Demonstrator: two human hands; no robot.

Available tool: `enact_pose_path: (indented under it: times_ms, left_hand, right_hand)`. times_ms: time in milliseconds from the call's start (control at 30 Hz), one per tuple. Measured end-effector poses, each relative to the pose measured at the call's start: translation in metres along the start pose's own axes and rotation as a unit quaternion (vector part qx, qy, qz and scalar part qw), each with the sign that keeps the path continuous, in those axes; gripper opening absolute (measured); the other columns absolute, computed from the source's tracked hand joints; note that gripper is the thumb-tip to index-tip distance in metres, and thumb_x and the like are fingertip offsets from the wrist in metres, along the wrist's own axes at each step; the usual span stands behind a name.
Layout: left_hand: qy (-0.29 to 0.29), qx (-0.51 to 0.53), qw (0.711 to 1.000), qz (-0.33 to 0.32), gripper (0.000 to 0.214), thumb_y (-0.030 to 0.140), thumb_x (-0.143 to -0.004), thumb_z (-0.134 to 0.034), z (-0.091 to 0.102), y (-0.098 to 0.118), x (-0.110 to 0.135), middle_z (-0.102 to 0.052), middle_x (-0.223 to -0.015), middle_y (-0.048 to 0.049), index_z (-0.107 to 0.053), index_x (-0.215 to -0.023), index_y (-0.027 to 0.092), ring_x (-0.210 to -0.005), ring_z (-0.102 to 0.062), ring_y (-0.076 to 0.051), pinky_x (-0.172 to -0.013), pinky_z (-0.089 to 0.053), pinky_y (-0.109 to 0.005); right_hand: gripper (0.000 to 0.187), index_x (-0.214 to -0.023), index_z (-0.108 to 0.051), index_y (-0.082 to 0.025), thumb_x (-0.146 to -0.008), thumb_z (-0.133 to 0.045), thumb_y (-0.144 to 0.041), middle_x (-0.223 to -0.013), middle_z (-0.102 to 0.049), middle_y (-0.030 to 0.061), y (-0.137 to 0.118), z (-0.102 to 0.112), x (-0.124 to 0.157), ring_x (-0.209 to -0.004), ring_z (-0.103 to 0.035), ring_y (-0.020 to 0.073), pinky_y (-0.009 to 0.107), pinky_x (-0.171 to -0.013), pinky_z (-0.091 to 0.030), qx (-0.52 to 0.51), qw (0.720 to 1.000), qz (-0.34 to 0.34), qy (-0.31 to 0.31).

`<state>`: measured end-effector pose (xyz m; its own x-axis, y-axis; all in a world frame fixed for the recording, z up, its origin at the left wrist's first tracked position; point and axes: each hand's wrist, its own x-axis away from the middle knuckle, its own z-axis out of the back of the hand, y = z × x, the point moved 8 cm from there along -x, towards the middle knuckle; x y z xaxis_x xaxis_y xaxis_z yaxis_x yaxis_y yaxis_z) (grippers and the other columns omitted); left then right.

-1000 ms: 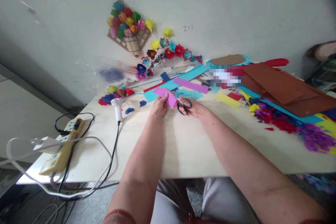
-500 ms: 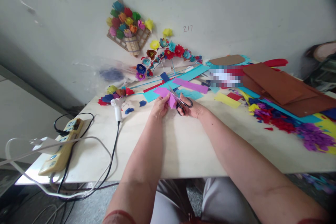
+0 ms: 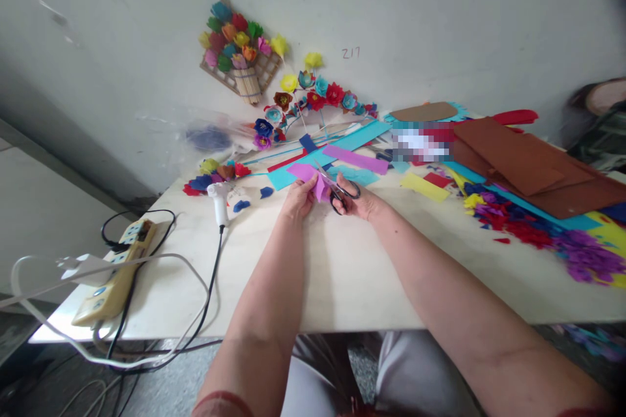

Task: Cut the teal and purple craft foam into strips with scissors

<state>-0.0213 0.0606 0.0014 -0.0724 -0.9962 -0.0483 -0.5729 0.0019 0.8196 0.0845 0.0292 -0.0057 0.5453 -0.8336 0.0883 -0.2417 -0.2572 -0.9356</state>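
Holding | left hand point(image 3: 299, 199): purple sheet point(image 3: 302, 172) ×1 | right hand point(image 3: 360, 204): scissors point(image 3: 331, 182) ×1

The scissors point(image 3: 334, 187) are seen to be made of metal and black plastic. A matt, papery finish is shown by the purple sheet point(image 3: 302, 172), smooth plastic by the glue gun point(image 3: 221, 207), crinkled glossy film by the bag point(image 3: 233, 125).
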Motion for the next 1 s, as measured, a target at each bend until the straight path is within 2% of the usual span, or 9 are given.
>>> enact_pose_path:
  times_ms: [300, 433, 633, 833, 1000]
  left_hand:
    - [0.01, -0.006, 1.0, 0.006, 0.013, 0.018, -0.068, -0.073, 0.006, -0.003, -0.003, -0.067, -0.066, -0.0049, -0.064, -0.07, 0.009, -0.055, -0.06, -0.009, -0.059, -0.048, -0.02]
    - [0.011, 0.006, 1.0, 0.004, 0.014, 0.017, -0.067, -0.074, 0.007, -0.003, -0.004, -0.067, -0.066, -0.0041, -0.064, -0.072, 0.009, -0.055, -0.061, -0.008, -0.059, -0.049, -0.019]
    - [0.007, 0.009, 1.0, -0.002, 0.01, 0.016, -0.07, -0.07, 0.007, -0.003, -0.004, -0.068, -0.068, -0.0049, -0.065, -0.077, 0.01, -0.057, -0.062, -0.01, -0.06, -0.05, -0.019]
    - [0.017, 0.012, 1.0, 0.002, 0.008, 0.013, -0.072, -0.068, 0.007, -0.003, -0.005, -0.069, -0.075, -0.0059, -0.065, -0.079, 0.01, -0.062, -0.064, -0.01, -0.065, -0.051, -0.02]
    - [0.046, 0.026, 0.999, -0.005, 0.015, 0.017, -0.072, -0.069, 0.01, -0.001, -0.004, -0.07, -0.081, -0.0082, -0.065, -0.086, 0.01, -0.073, -0.066, -0.014, -0.073, -0.052, -0.023]
  right_hand:
    - [0.06, -0.073, -0.056, -0.016, -0.059, -0.06, -0.074, -0.044, -0.05, -0.0037, -0.005, 0.0, 0.005, -0.032, -0.042, 0.0061, 0.017, -0.029, -0.025, 0.019, 0.999, 0.003, 0.032]
    - [0.061, -0.074, -0.055, -0.015, -0.059, -0.06, -0.074, -0.043, -0.048, -0.0046, -0.007, -0.001, 0.004, -0.031, -0.04, 0.0062, 0.017, -0.027, -0.021, 0.033, 0.999, 0.019, 0.031]
    - [0.063, -0.073, -0.053, -0.016, -0.053, -0.063, -0.075, -0.043, -0.046, -0.0055, -0.011, -0.004, 0.006, -0.03, -0.038, 0.0058, 0.018, -0.026, -0.022, 0.046, 0.998, 0.038, 0.033]
    - [0.058, -0.066, -0.047, -0.018, -0.057, -0.063, -0.073, -0.042, -0.046, -0.0053, -0.013, -0.004, 0.007, -0.03, -0.037, 0.0058, 0.018, -0.026, -0.022, 0.058, 0.997, 0.042, 0.033]
    - [0.054, -0.064, -0.045, -0.018, -0.061, -0.063, -0.069, -0.043, -0.047, -0.005, -0.009, -0.003, 0.005, -0.03, -0.038, 0.0057, 0.017, -0.026, -0.023, 0.066, 0.997, 0.04, 0.011]
